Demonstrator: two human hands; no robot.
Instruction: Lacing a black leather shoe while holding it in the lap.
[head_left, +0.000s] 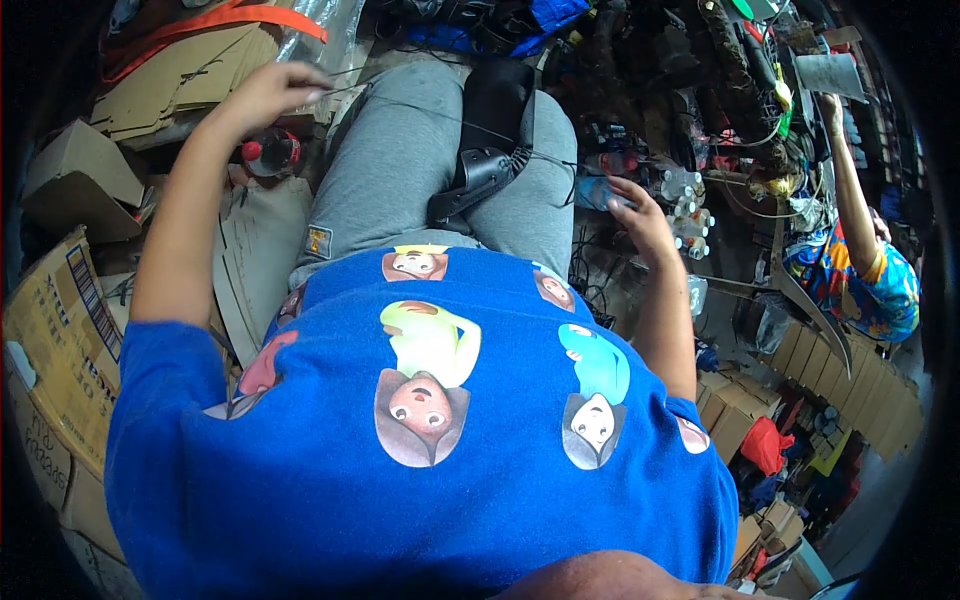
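A black piece with a curved, ribbed edge, perhaps part of a shoe, rests on my lap between the thighs. My left hand is stretched out far left, its fingers closed on a thin dark cord. That cord runs over my left thigh to the black piece. On the other side my right hand is held beyond my right thigh with curled fingers. Another length of cord leads from the ribbed edge toward it, and the fingers appear pinched on that end. A blue object, partly hidden, lies behind these fingertips.
Flattened cardboard and a red-capped bottle lie at the left, near an open carton. Several clear bottles stand at the right. Another person in a colourful shirt is farther right, one arm raised beside a clutter of tools.
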